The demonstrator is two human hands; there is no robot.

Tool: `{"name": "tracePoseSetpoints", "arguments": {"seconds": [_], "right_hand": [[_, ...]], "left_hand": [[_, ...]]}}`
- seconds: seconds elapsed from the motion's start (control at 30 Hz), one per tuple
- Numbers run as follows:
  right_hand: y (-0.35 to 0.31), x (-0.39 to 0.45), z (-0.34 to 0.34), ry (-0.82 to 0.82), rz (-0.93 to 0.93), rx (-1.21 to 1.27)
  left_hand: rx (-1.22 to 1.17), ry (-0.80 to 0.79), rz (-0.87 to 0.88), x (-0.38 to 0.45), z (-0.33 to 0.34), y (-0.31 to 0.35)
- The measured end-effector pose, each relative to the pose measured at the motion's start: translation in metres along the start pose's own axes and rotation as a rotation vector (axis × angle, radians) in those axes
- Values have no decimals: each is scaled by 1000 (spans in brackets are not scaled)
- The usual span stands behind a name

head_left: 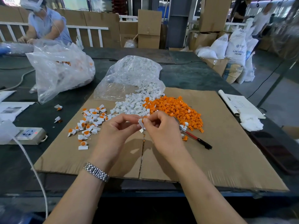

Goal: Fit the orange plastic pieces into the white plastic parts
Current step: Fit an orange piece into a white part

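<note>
Over cardboard (218,151): left hand (116,128) and right hand (161,130) pinch white part (141,124), orange piece (142,121) in it
Behind: white pile (134,105); orange pile (174,107)
Left: finished parts (90,123)
Right: pen (196,139)

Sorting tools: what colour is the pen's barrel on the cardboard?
Red, with a black cap end; the head view shows the pen.

A factory or warehouse packing floor, judging by stacked brown cardboard cartons (149,28) along the back, white woven resin sacks (236,46) on the floor, and a long dark worn counter (186,73) carrying clear plastic bags of bulk parts (131,73), loose heaps of small orange plastic pieces (176,107) and a flattened cardboard sheet (226,143); another seated worker (47,25) alongside
</note>
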State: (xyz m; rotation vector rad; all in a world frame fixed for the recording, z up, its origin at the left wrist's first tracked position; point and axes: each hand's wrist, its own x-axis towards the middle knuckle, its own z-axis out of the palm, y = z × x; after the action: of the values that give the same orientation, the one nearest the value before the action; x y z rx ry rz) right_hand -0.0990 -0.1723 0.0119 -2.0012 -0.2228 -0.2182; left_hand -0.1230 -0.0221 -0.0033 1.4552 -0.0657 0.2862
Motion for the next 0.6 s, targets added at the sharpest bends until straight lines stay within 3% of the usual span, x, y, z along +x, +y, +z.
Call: {"name": "tracePoseSetpoints", "arguments": {"seconds": [0.1, 0.2, 0.33, 0.6], "right_hand": [[-8, 2, -11, -107, 38, 97], [-10, -3, -24, -207, 2, 195], [-9, -11, -31, -165, -132, 167], [-10, -17, -30, -82, -299, 61]], "left_hand": [[-58, -18, -31, 0, -3, 3], [-355, -56, -175, 2, -5, 3], [-468, -106, -234, 0, -5, 1], [-455, -135, -242, 0, -4, 3]]}}
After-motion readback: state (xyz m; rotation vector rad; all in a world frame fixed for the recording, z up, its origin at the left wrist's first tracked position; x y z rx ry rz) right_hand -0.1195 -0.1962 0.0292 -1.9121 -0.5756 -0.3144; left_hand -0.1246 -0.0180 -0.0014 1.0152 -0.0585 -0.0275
